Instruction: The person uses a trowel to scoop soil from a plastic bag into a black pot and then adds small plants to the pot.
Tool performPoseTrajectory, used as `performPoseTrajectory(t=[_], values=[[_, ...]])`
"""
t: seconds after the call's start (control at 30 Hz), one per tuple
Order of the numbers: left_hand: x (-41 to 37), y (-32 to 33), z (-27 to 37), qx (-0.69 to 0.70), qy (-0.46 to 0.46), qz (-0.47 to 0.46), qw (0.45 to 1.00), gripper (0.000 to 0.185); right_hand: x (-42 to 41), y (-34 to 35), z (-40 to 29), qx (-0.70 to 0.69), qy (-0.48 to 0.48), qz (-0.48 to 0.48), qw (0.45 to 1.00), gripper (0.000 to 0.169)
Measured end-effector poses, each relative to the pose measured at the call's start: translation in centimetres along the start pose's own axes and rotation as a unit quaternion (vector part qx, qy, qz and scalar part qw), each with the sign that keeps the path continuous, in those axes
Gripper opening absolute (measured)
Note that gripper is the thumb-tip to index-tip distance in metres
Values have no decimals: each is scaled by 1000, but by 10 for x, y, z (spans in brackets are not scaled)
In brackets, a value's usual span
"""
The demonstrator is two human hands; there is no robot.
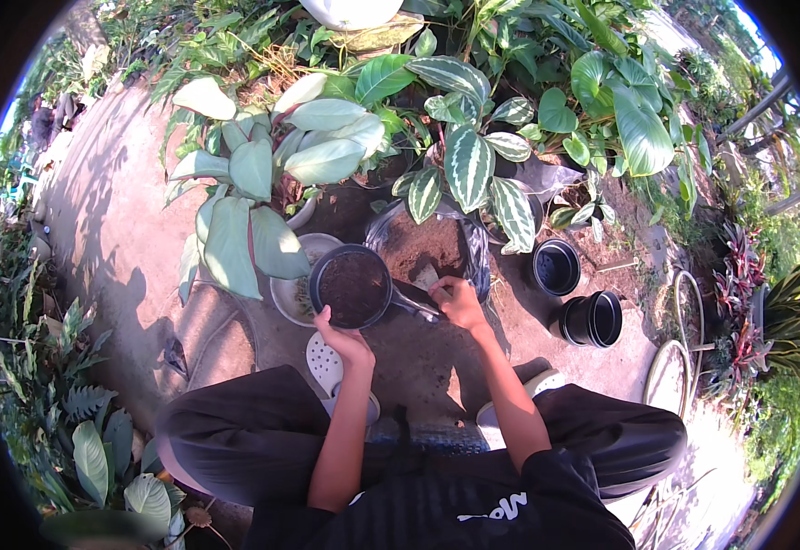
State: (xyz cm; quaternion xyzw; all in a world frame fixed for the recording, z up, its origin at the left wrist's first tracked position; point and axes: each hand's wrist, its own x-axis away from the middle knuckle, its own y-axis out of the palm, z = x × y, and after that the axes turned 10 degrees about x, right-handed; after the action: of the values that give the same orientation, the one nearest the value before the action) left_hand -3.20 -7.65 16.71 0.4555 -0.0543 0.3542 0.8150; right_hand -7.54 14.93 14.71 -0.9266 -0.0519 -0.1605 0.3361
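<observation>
My left hand (350,342) grips the near rim of a round black plastic pot (352,285) with dark soil in it. The pot is held partly over a pale round bowl (290,299). To the right, my right hand (460,302) has its fingers closed around a small pale flat tool (426,277), perhaps a trowel; its full shape is hidden. That tool lies against brown soil (417,240) inside an open black plastic bag (477,258), at the bag's near edge.
Several black nursery pots (557,267) stand or lie on the concrete (132,240) at the right. Large potted foliage plants (252,168) lean over the work from the far side. A coiled hose (668,378) is farther right. My clogs (323,361) flank the near ground.
</observation>
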Motion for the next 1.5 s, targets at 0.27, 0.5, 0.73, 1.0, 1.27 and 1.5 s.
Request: performPoseTrajectory(t=[0.27, 0.5, 0.73, 1.0, 1.27, 1.5], values=[[8, 8, 5, 25, -39, -22, 999, 50, 3, -36, 21, -184, -64, -29, 980, 17], [7, 9, -2, -15, -10, -17, 1000, 54, 26, -95, -19, -206, -87, -25, 974, 16], [17, 18, 2, -80, -42, -55, 994, 49, 64, -133, -89, -150, -103, -102, 978, 11], [19, 23, 0, -112, -73, -163, 978, 54, 85, -109, -128, -28, -98, -132, 986, 15], [24, 24, -2, -173, -92, -201, 960, 60, 94, -109, -129, 9, -149, -109, 983, 18], [26, 26, 0, -174, -106, -217, 955, 58, 103, -111, -132, 74, -157, -43, 984, 18]])
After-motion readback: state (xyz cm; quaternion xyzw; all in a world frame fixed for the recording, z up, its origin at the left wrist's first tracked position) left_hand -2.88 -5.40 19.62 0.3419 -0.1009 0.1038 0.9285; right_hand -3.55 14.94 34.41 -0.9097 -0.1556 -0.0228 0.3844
